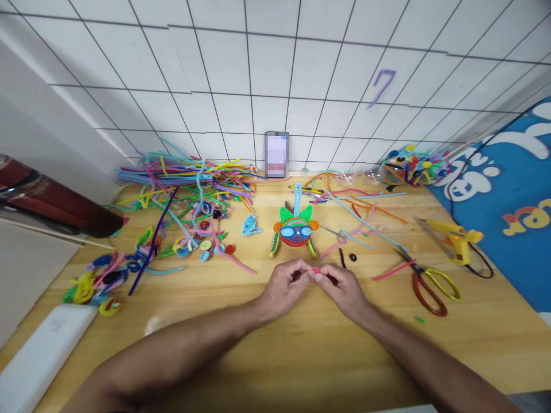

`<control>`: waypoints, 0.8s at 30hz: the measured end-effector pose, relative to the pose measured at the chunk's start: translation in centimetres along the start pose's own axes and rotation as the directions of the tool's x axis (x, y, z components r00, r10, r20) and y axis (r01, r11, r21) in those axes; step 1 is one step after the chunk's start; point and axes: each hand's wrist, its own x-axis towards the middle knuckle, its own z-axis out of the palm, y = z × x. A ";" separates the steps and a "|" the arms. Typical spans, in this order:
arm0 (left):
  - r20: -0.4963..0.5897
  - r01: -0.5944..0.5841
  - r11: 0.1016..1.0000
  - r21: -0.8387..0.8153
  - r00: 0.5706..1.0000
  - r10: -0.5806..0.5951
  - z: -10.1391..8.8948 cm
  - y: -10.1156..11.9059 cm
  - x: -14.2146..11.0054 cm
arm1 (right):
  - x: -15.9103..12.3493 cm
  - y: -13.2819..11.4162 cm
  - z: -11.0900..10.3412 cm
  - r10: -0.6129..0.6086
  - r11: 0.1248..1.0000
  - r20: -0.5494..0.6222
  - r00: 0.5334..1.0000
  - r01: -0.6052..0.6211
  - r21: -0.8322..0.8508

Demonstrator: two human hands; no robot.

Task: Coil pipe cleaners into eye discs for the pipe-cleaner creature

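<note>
My left hand (287, 285) and my right hand (340, 287) meet at the middle of the wooden table (275, 344). Both pinch one small pink pipe-cleaner piece (316, 271) between their fingertips. Just beyond them lies a pipe-cleaner craft figure (295, 229) with green ears, a blue loop on top and blue goggles. Two small black pieces (348, 257) lie to the right of my right hand.
A big heap of coloured pipe cleaners (189, 183) covers the back left, with coiled pieces (103, 281) nearer. Red-and-yellow scissors (430, 281) and a yellow glue gun (456, 238) lie at right. A white box (38, 361) sits front left; a dark red cylinder (55, 201) juts in.
</note>
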 end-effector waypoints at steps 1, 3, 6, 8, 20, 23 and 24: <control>0.008 -0.003 1.000 0.001 1.000 0.003 0.0 0.0 0.0 | 0.0 0.0 0.0 0.000 1.000 0.005 1.000 0.000 0.005; 0.012 -0.011 1.000 0.010 1.000 0.011 -0.1 0.0 0.0 | 0.0 -0.1 -0.1 -0.003 1.000 0.006 1.000 0.003 0.012; 0.006 -0.021 0.999 0.033 1.000 0.021 -0.2 0.1 0.1 | -0.1 -0.1 0.0 -0.003 1.000 0.005 1.000 0.003 0.007; 0.010 -0.030 0.998 0.053 1.000 0.029 -0.3 0.3 0.1 | -0.1 0.0 0.0 -0.010 1.000 0.005 1.000 0.010 0.007; 0.004 0.006 0.999 0.041 1.000 -0.006 -0.6 -0.3 -0.3 | -0.1 -0.3 -0.2 -0.013 0.999 0.040 0.999 0.012 0.031; -0.011 0.009 1.000 0.030 1.000 -0.009 -0.6 -0.6 -0.4 | -0.1 -0.4 -0.2 0.017 0.998 0.038 0.999 -0.019 0.062; -0.014 0.009 1.000 0.026 1.000 -0.009 -0.6 -0.6 -0.4 | -0.2 -0.4 -0.2 0.025 0.997 0.034 0.999 -0.028 0.073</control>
